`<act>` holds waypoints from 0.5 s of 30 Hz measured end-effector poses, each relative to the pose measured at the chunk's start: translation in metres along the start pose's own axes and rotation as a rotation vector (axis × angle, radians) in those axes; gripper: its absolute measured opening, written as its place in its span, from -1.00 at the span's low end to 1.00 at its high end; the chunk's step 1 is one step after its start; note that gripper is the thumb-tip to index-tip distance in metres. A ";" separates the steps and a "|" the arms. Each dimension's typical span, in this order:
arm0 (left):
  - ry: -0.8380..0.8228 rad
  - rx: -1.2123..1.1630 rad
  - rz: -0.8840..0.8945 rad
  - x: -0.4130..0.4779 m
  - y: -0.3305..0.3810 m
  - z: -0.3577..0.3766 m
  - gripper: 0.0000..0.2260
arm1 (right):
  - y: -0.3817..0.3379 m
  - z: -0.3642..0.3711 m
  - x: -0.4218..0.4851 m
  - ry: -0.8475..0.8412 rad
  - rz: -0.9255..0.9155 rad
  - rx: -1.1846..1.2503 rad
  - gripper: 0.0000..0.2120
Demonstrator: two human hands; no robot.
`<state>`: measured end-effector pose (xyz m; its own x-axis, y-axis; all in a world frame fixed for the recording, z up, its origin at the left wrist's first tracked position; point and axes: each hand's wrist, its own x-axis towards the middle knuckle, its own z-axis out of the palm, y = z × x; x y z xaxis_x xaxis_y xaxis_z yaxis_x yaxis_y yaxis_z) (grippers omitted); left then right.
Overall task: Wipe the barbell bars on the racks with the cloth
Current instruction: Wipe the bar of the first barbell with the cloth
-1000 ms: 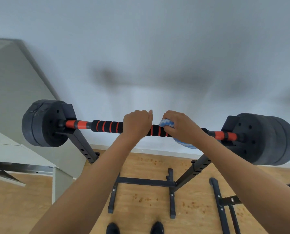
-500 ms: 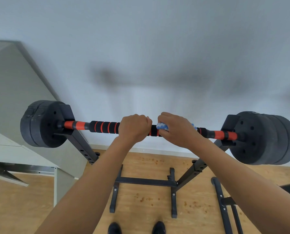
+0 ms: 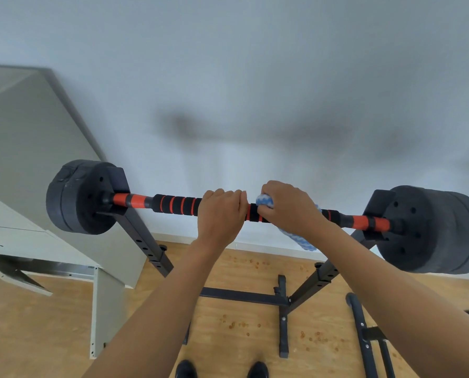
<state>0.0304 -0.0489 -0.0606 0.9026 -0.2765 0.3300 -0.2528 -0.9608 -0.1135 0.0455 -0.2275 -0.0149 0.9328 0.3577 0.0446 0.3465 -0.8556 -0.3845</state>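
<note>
**A:** Barbell bar (image 3: 178, 204) is sitting across the two rack uprights (image 3: 146, 241), plates (image 3: 75, 197) at both ends, and we're working the middle of it. Compared with a second ago, our right hand (image 3: 289, 207) has slid the cloth (image 3: 264, 200) a bit toward the left hand, and the tail of the cloth that had vanished half a second back is hanging below the bar again. So we'd say it's a back-and-forth scrub on the foam grip, not a long pass yet.

**B:** Agreed. How are we holding things?

**A:** Left hand (image 3: 221, 211) is curled over the top of the bar, gripping it just left of centre, probably to steady it. Right hand is wrapped around the blue-and-white cloth and the bar together, right beside the left hand, knuckles almost touching.

**B:** So the bar runs straight through both fists. The stretch toward the left rack upright and the orange sleeve (image 3: 361, 221) near the right one both look like they still need doing.
</note>
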 end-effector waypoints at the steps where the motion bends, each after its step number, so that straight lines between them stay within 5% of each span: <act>1: -0.033 0.024 0.016 0.003 -0.002 -0.001 -0.80 | 0.000 0.000 -0.002 0.008 -0.017 -0.003 -0.88; 4: -0.206 0.053 -0.001 0.014 -0.007 -0.006 -0.93 | 0.004 -0.002 -0.005 0.011 -0.060 -0.006 -0.92; 10: -0.551 -0.180 -0.036 0.048 -0.010 -0.020 -0.79 | 0.008 -0.005 -0.008 0.003 -0.125 0.036 -0.94; 13: -0.509 -0.117 0.002 0.048 -0.013 -0.022 -0.80 | 0.011 -0.009 -0.010 -0.001 -0.134 0.061 -0.95; 15: -0.354 0.017 0.016 0.030 -0.010 -0.013 -0.57 | 0.011 -0.010 -0.010 0.004 -0.132 0.085 -0.94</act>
<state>0.0553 -0.0482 -0.0371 0.9641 -0.2649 -0.0172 -0.2648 -0.9552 -0.1322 0.0409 -0.2446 -0.0108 0.8800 0.4636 0.1032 0.4567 -0.7664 -0.4516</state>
